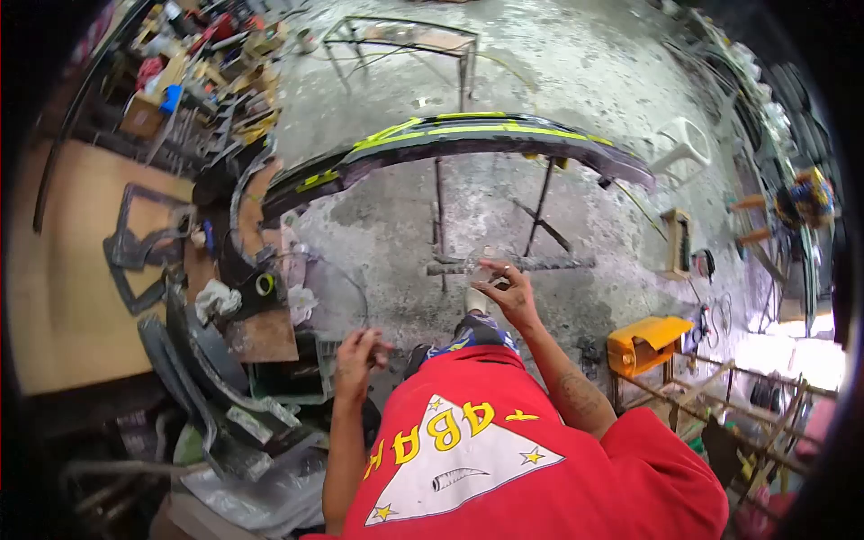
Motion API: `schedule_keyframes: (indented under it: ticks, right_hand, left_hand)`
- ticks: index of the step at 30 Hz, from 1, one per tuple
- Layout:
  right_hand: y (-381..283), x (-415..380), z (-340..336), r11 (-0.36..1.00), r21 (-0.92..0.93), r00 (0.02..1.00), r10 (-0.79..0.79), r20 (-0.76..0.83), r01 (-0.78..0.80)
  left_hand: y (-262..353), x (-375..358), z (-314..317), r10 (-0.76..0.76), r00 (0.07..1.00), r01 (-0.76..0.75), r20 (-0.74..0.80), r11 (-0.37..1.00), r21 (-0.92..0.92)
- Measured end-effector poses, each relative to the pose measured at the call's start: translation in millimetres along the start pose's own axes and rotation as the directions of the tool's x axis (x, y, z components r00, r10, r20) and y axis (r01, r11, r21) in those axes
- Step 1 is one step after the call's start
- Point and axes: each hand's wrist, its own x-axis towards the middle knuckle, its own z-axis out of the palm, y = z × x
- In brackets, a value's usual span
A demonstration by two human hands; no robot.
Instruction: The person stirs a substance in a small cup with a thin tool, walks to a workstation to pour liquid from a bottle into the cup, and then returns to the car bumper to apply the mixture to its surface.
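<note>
My right hand [508, 292] is raised in front of my red shirt, its thumb and fingers pinched on a small clear, see-through object [478, 261]. Its kind is hard to tell against the grey floor. My left hand [360, 358] hangs lower, beside the shirt, with its fingers curled in and slightly smeared. Whether anything is inside them does not show. Ahead of both hands, apart from them, a long dark car bumper [468, 144] with yellow-green tape strips [450, 130] along it rests on a metal stand [540, 207].
On the left are a brown board [76, 270], curved grey car parts [193, 378] and crumpled white paper [216, 299]. A metal frame [405, 43] stands behind the bumper. To the right are a white plastic chair [682, 148], an orange container [643, 346] and another person [801, 198].
</note>
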Motion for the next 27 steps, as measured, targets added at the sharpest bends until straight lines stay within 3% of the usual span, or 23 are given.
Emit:
schedule_keyframes:
  ticks: [1, 3, 5, 7, 10, 12, 14, 16, 19, 20, 22, 23, 24, 25, 27]
  right_hand:
    - [-1.2, 5.0, 2.9, 1.0, 0.011, 0.999, 0.001, 0.044, -0.001]
    - [-6.7, 19.6, 4.0, 0.994, 0.002, 0.977, 0.107, 0.184, -0.109]
    - [-27.2, 34.1, 8.9, 0.992, -0.087, 0.966, 0.111, 0.233, -0.093]
    - [-30.7, 45.9, 19.3, 0.993, 0.103, 0.949, 0.015, 0.314, -0.049]
    - [-42.7, 56.4, 32.3, 0.995, 0.037, 0.914, 0.072, 0.4, -0.095]
    - [-54.3, 60.4, 45.8, 0.996, 0.038, 0.896, 0.057, 0.44, -0.082]
    - [-64.4, 61.5, 55.3, 0.993, -0.101, 0.876, 0.104, 0.47, -0.063]
    - [-66.6, 58.2, 67.4, 0.997, -0.076, 0.875, 0.06, 0.48, -0.027]
    - [-46.5, 37.1, 65.3, 1.0, -0.023, 0.911, -0.005, 0.412, 0.016]
    - [-44.8, 21.9, 57.5, 0.991, -0.102, 0.919, 0.118, 0.376, -0.086]
    - [-35.0, -15.0, 33.5, 0.996, -0.087, 0.965, 0.014, 0.262, 0.009]
    - [-35.0, -31.8, 15.4, 0.993, -0.102, 0.967, 0.08, 0.241, -0.057]
    - [-34.0, -53.3, -5.3, 0.985, -0.113, 0.963, 0.15, 0.225, -0.128]
    - [-26.1, -76.8, -24.1, 0.983, -0.115, 0.981, 0.157, 0.111, -0.145]
    - [-6.5, -114.0, -63.5, 0.996, -0.021, 0.996, 0.085, 0.024, -0.085]
  left_hand:
    - [12.2, -1.8, 13.0, -0.001, 0.999, 0.001, -0.043, 1.0, -0.014]
    - [30.8, -2.9, 33.6, 0.036, 0.989, -0.041, 0.143, 0.999, 0.027]
    - [37.6, -6.5, 43.0, 0.062, 0.99, -0.065, 0.126, 0.998, 0.015]
    - [42.9, -9.2, 49.6, 0.084, 0.989, -0.085, 0.119, 0.996, 0.007]
    - [45.3, -23.2, 51.8, 0.115, 0.993, -0.114, 0.011, 0.991, -0.064]
    - [48.2, -32.5, 47.0, 0.148, 0.988, -0.145, 0.035, 0.987, -0.066]
    - [41.3, -38.7, 38.8, 0.153, 0.987, -0.151, 0.042, 0.988, -0.041]
    - [39.4, -43.8, 37.3, 0.165, 0.983, -0.165, 0.084, 0.986, -0.006]
    - [18.7, -46.7, 35.1, 0.155, 0.984, -0.147, 0.091, 0.985, -0.089]
    - [14.9, -47.0, 36.3, 0.134, 0.987, -0.121, 0.086, 0.983, -0.14]
    - [0.4, -44.4, 36.5, 0.125, 0.985, -0.103, 0.121, 0.979, -0.177]
    - [-5.0, -38.7, 37.6, 0.139, 0.979, -0.112, 0.149, 0.978, -0.177]
    - [-5.0, -31.7, 42.5, 0.134, 0.954, -0.102, 0.267, 0.986, -0.131]
    - [-8.0, -27.3, 51.3, 0.095, 0.947, -0.055, 0.308, 0.989, -0.135]
    - [-18.7, -15.6, 73.2, 0.061, 0.914, -0.005, 0.401, 0.991, -0.137]
